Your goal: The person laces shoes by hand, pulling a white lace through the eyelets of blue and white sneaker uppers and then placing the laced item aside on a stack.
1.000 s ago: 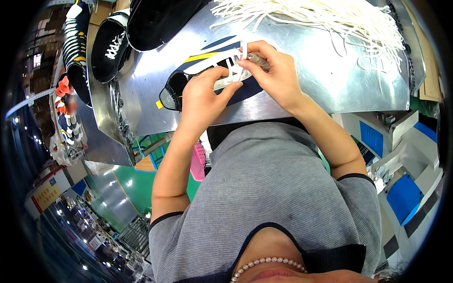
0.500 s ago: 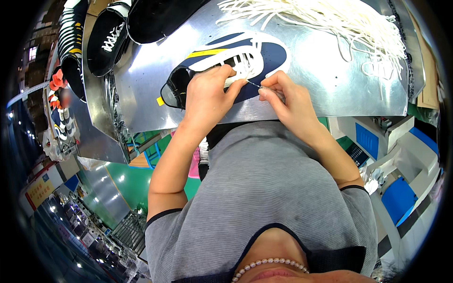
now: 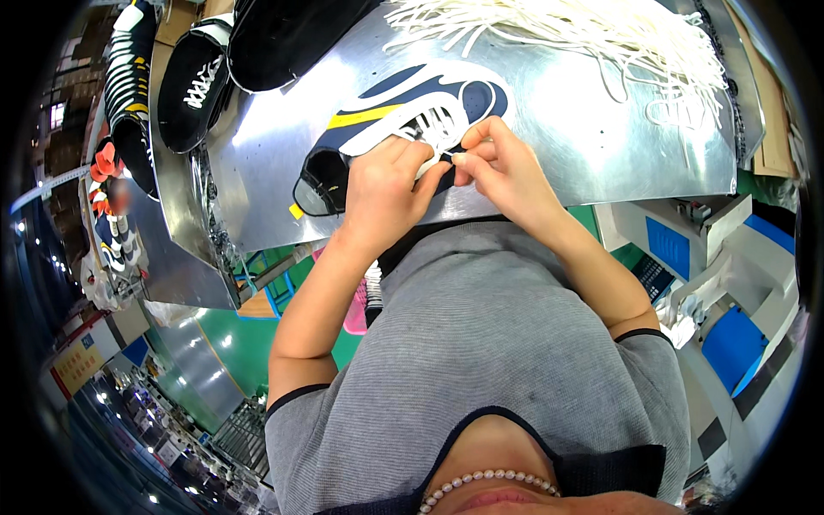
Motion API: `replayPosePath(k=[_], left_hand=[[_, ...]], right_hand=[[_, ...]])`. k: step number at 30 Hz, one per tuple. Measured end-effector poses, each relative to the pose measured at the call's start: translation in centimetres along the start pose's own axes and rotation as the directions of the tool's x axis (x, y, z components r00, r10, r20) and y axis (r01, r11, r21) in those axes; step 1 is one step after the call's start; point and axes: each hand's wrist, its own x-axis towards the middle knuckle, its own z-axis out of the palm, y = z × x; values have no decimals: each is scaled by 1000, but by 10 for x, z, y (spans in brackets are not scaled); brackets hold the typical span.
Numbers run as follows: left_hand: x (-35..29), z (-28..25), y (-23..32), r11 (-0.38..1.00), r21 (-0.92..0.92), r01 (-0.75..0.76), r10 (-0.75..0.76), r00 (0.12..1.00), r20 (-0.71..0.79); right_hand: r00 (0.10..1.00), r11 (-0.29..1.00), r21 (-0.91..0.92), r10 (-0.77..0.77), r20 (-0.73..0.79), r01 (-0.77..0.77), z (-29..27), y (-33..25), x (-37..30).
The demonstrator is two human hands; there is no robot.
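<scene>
A navy and white sneaker [image 3: 367,115] with a yellow stripe lies on the metal tabletop, its toe to the far right and its dark heel opening to the near left. White lace [image 3: 436,126] crosses its throat. My left hand [image 3: 384,189] grips the near side of the throat, thumb and fingers closed on the upper. Close by, my right hand [image 3: 506,167] is closed in a pinch at the near lace edge. A thin dark rod-like tool [image 3: 447,158] shows only slightly at its fingertips; the rest is hidden by the fingers.
A heap of loose white laces [image 3: 592,39] spreads over the far right of the metal table [image 3: 549,112]. Black shoes [image 3: 190,90] stand at the far left, beside a row of stacked striped shoe uppers [image 3: 127,81]. Below right is a white and blue cabinet [image 3: 665,249].
My right hand has moved left, close to my left hand, and the thin rod between them is now mostly covered. The sneaker has tilted a little, its heel shifting nearer.
</scene>
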Motion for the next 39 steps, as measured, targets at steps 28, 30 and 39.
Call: replayPosePath(k=[28,30,39], left_hand=[[-18,1,14,964,240,-115,150,980,-134],[-17,-1,13,964,234,-128,160,979,-123],[-10,-1,10,974,113,-197,200,979,-25]], right_hand=[[913,457,-792,-169,370,406,-16,-53,34],[908,712,-603,-119,401,359,-20,-53,46],[944,937,-130,-329,-20,324,-52,-92,65]])
